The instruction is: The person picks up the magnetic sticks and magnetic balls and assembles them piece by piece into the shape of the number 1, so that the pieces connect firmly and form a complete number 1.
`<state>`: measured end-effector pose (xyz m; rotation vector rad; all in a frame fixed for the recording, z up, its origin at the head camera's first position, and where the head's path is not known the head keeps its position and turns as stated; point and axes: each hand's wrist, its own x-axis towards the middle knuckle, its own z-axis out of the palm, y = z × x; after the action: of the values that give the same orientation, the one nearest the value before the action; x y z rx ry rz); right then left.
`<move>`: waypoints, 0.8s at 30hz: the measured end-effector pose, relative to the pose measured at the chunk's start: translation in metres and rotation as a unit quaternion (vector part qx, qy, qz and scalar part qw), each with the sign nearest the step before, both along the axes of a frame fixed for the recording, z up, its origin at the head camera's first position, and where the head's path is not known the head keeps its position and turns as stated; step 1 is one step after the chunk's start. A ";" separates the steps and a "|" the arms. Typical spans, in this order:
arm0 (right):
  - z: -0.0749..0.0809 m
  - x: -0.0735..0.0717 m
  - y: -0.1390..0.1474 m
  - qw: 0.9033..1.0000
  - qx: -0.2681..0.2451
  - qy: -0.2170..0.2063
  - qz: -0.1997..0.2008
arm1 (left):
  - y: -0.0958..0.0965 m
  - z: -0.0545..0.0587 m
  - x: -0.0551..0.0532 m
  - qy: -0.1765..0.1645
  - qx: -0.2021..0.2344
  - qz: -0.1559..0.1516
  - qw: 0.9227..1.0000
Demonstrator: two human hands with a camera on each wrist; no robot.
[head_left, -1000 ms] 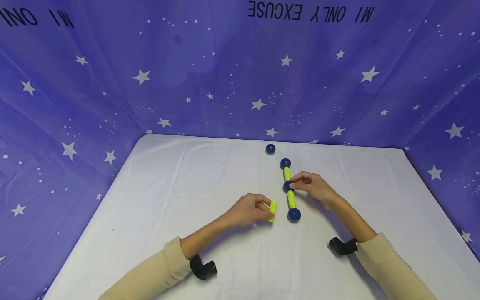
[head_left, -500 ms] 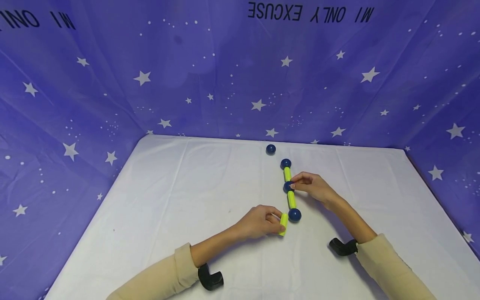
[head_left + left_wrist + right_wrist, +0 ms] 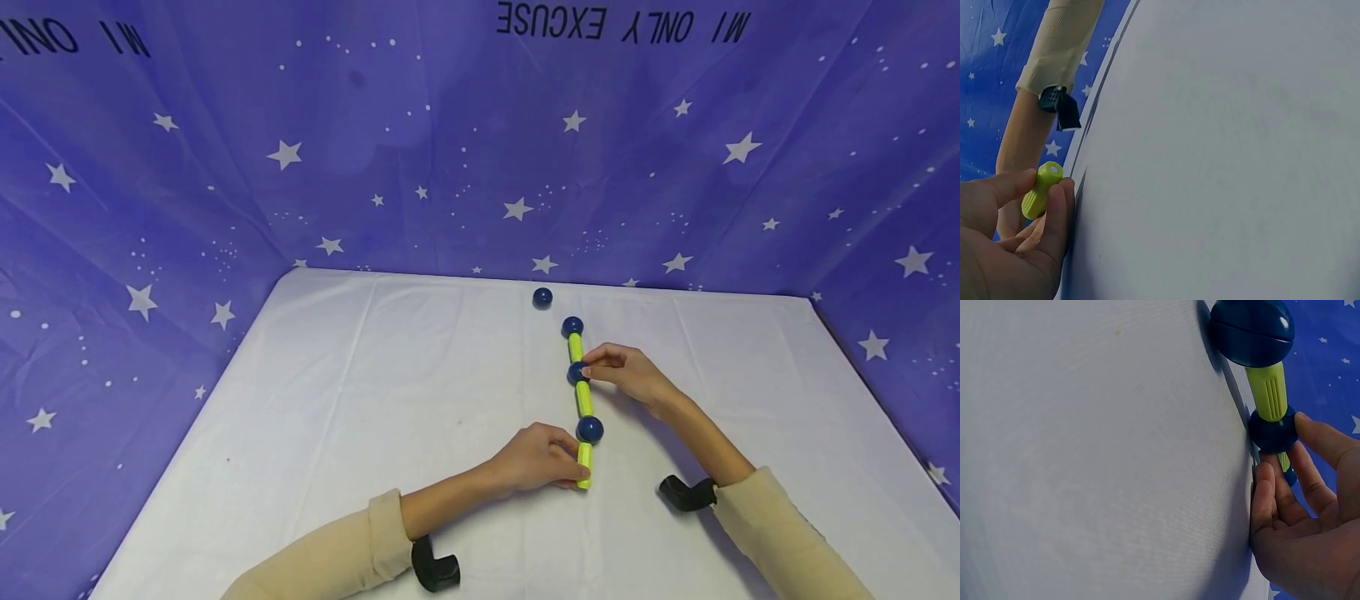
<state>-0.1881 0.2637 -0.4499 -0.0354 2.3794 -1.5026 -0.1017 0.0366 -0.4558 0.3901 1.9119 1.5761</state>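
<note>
A row of dark blue balls joined by yellow-green rods runs down the right middle of the table. My right hand (image 3: 626, 375) pinches the middle ball (image 3: 1272, 430) between thumb and fingers. From it one rod (image 3: 576, 347) leads to the far ball (image 3: 572, 327), another rod (image 3: 1268, 392) to the near ball (image 3: 590, 430). My left hand (image 3: 536, 458) pinches a third yellow-green rod (image 3: 1042, 190) between thumb and fingertips. In the head view this rod's upper end is right at the near ball, in line with the row.
A loose dark blue ball (image 3: 542, 298) lies near the table's back edge, beyond the row. White cloth covers the table (image 3: 360, 367), and a purple star-printed curtain (image 3: 420, 150) stands around its back and sides. Black curved pieces (image 3: 686, 493) stick out at both wrists.
My left hand has carried its rod right and toward the table's front, from beside the row to the near ball's front side. The right hand has stayed on the middle ball.
</note>
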 end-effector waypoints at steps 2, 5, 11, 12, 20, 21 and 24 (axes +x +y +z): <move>0.001 0.000 0.000 1.000 -0.001 0.002 0.001 | 0.003 0.000 0.001 -0.013 0.007 0.004 1.000; 0.000 0.000 0.000 1.000 -0.001 0.003 0.002 | 0.007 0.000 0.002 -0.024 0.012 0.008 1.000; 0.000 0.000 0.000 1.000 0.003 0.000 -0.001 | 0.011 -0.001 0.004 -0.022 0.004 0.012 1.000; 0.000 0.000 -0.001 1.000 0.003 0.000 -0.001 | 0.011 -0.001 0.004 -0.024 0.005 0.013 1.000; 0.002 0.001 -0.001 1.000 0.008 -0.005 -0.005 | 0.013 -0.003 0.004 -0.031 0.017 0.021 0.999; 0.002 0.001 -0.001 1.000 0.008 -0.005 -0.005 | 0.013 -0.003 0.004 -0.031 0.017 0.022 0.999; 0.001 0.000 -0.001 1.000 0.007 -0.003 -0.004 | 0.013 -0.003 0.004 -0.033 0.017 0.024 0.999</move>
<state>-0.1881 0.2627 -0.4487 -0.0188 2.3878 -1.4888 -0.0981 0.0500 -0.4585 0.3057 1.8594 1.6350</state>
